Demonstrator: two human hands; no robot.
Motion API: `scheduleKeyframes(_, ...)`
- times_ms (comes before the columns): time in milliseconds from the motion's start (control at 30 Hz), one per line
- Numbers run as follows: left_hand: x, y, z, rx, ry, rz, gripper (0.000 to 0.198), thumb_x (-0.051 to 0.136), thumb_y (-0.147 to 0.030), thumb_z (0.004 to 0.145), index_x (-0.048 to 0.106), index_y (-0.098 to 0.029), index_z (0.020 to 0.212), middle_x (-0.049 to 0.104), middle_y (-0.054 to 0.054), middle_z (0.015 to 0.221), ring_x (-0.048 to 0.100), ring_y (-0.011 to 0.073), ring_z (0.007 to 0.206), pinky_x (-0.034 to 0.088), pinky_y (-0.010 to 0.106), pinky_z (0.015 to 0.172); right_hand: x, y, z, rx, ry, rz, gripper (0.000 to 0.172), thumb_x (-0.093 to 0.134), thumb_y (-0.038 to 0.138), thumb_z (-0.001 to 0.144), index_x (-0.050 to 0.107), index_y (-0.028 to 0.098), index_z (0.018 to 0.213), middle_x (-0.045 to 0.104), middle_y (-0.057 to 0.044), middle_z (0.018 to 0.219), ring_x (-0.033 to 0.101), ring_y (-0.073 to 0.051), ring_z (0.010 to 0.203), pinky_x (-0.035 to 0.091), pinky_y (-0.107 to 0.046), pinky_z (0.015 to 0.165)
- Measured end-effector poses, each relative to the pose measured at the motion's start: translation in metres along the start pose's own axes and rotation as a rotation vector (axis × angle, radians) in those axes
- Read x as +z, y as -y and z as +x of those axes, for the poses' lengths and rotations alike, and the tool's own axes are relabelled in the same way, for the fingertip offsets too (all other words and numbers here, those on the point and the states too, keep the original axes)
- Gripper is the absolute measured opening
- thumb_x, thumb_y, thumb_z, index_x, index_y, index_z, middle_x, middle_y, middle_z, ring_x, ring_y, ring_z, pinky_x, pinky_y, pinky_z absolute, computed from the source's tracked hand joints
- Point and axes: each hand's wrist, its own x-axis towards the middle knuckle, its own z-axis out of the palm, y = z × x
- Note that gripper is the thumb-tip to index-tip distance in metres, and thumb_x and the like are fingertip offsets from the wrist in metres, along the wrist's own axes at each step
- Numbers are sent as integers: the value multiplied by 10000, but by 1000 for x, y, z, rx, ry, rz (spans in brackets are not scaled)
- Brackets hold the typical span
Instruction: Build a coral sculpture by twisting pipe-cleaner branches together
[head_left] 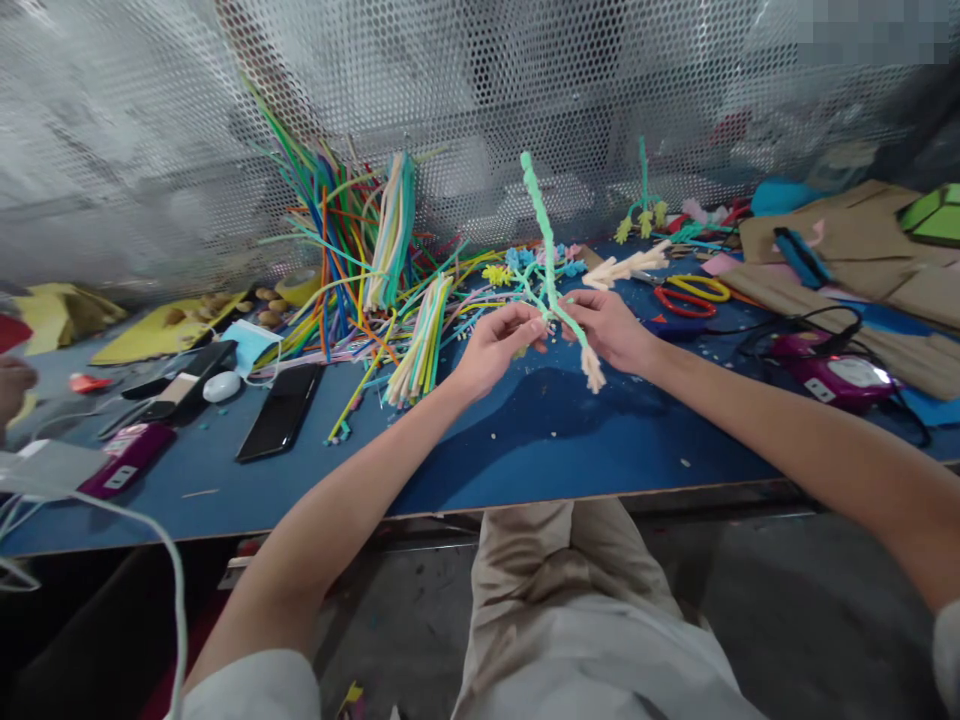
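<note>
Above the blue table, both hands hold a mint-green pipe-cleaner stem (545, 225) at its branching lower part. Its long twisted shaft points up and away, and one branch ends in a pale peach tuft (592, 368). My left hand (504, 345) has its fingers closed at the joint from the left. My right hand (611, 325) pinches a branch from the right, its fingertips partly hidden behind the stem. Just beyond the hands lie yellow, blue and pink pipe-cleaner flowers (517, 260). A bundle of peach pipe-cleaner pieces (628, 266) rests to their right.
Pipe-cleaner bundles (394, 235) stand by the perforated metal screen (480, 100). A black phone (281, 412) and white mouse (222, 387) lie left. Scissors (686, 295), a purple device (832, 372) and brown cardboard (862, 235) lie right. Another person's hand (15, 390) shows far left.
</note>
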Motion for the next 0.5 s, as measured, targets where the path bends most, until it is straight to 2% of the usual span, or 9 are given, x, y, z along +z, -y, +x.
scheduleKeyframes(167,-4,1,3,61,-122,54,366,809,-540,870,686,-195,877,697,12,816,665,123,705,548,283,732,0,-2,-2,62,0,-15,393,978,480,615,724,195,710,573,45,587,432,-86,525,333,-250,476)
scheduleKeyframes(233,-5,3,4,76,-146,71,363,799,-538,879,684,-194,877,698,11,821,662,122,704,547,284,733,-3,-5,-1,16,32,-53,350,961,471,646,751,201,719,616,33,622,464,-95,550,365,-257,498)
scheduleKeyframes(367,-9,5,6,96,-133,141,379,800,-550,874,687,-188,895,703,16,843,665,127,718,540,278,733,-15,-9,2,-122,183,-114,230,914,427,718,825,238,816,738,-6,819,625,-149,777,502,-289,698)
scheduleKeyframes(500,-15,5,8,114,-129,258,374,755,-562,907,684,-195,903,708,23,842,664,135,719,535,283,733,-25,-9,3,-64,330,-57,273,811,478,780,850,245,918,793,-47,964,691,-204,927,547,-341,839)
